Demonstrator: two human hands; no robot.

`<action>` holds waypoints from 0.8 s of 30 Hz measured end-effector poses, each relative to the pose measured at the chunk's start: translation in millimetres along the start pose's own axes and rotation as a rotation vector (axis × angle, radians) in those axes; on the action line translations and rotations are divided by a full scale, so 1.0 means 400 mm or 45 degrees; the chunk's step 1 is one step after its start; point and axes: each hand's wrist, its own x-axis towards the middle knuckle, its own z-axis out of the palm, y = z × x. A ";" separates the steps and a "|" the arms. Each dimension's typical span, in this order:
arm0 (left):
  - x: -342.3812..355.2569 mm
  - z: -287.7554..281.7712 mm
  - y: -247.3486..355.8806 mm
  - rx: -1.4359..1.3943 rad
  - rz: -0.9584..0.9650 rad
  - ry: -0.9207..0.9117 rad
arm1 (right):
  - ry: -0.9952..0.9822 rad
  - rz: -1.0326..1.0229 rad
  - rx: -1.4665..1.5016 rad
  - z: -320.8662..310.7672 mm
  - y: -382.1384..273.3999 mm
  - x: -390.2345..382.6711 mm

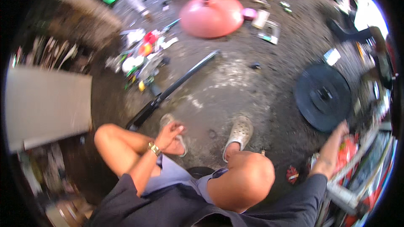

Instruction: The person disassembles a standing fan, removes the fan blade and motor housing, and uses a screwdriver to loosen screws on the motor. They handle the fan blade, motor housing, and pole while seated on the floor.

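My left hand [169, 133], with a gold watch at its wrist, hovers over my left shoe with the fingers bent together. Whatever they may hold is too small to make out. Out to the right, my right hand [343, 129] reaches to the lower edge of a round black base [313, 100] with a raised centre. Motion smears its fingers, so I cannot tell whether it touches the base. A long pole [185, 79], black at its near end and shiny beyond, slants across the floor past my left knee.
A pink dome-shaped base [210, 18] with a dark upright rod stands ahead. Mixed plastic scraps [141, 60] lie left of it. A pale board [48, 107] is at far left. A rack [345, 195] crowded with things stands beside my right arm.
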 end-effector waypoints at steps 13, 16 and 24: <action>-0.369 -0.594 0.221 0.468 0.609 1.133 | -0.392 -1.170 1.501 -0.140 0.021 -0.642; -0.201 -0.656 -0.022 0.838 0.364 1.030 | -0.934 -0.991 1.125 -0.159 0.099 -0.873; 0.177 -0.499 -0.183 1.393 0.077 0.679 | -0.877 -0.659 0.947 -0.388 0.441 -0.907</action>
